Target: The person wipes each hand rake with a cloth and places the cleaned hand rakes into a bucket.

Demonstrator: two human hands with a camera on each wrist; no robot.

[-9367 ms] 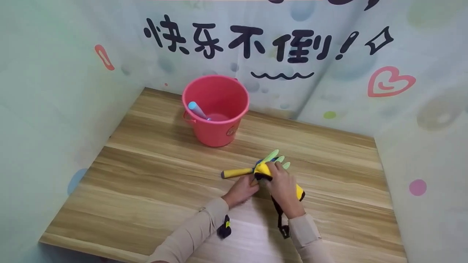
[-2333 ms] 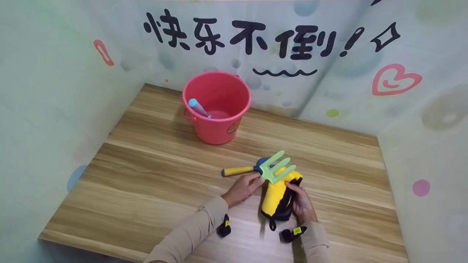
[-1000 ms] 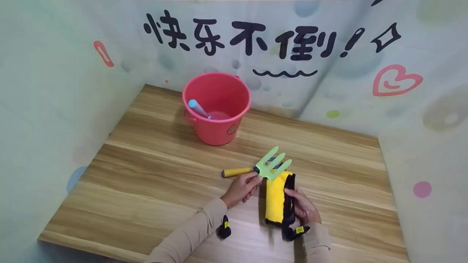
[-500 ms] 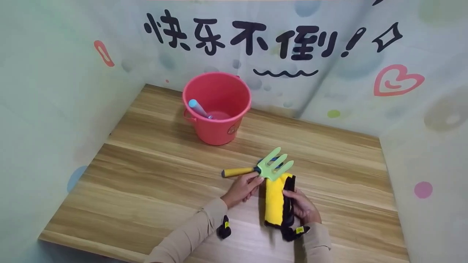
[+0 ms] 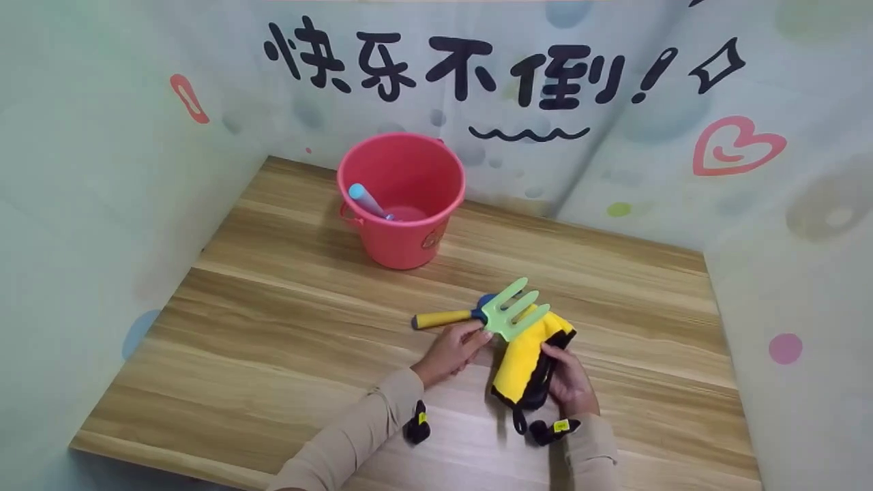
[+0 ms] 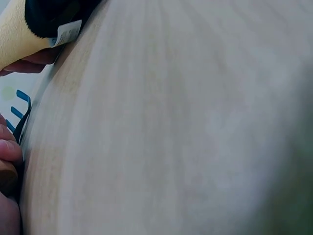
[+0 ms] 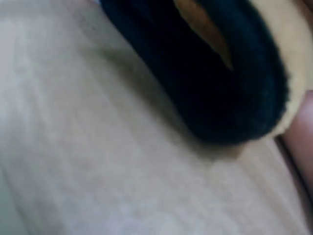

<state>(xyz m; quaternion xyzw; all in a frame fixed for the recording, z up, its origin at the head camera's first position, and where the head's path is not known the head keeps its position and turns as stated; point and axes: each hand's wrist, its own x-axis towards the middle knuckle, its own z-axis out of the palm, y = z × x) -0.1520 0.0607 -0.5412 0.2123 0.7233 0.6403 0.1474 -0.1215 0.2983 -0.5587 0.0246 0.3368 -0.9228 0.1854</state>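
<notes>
My left hand (image 5: 455, 349) grips a hand fork (image 5: 505, 320) near the base of its pale green tines. In the left wrist view a bit of its brown handle shows between the fingers. My right hand (image 5: 571, 382) holds a folded yellow cloth (image 5: 524, 361) with black edging and a black loop at its lower end. From above, the cloth overlaps the tines from below; I cannot tell whether they touch. The cloth's dark inner fold (image 7: 195, 93) fills much of the right wrist view. Behind the fork lies a trowel (image 5: 442, 319) with a yellow handle, its blue blade partly hidden.
A pink bucket (image 5: 402, 245) stands at the back of the wooden table (image 5: 273, 327), holding a light blue handle (image 5: 365, 199) of some tool. Printed fabric walls (image 5: 518, 164) close in the table at the back and sides. Each wrist carries a small black camera.
Since half a second ago the cloth has tilted, its top swinging right and its loop coming into view. Long before, my right hand held it over the fork's head. The left hand has barely moved.
</notes>
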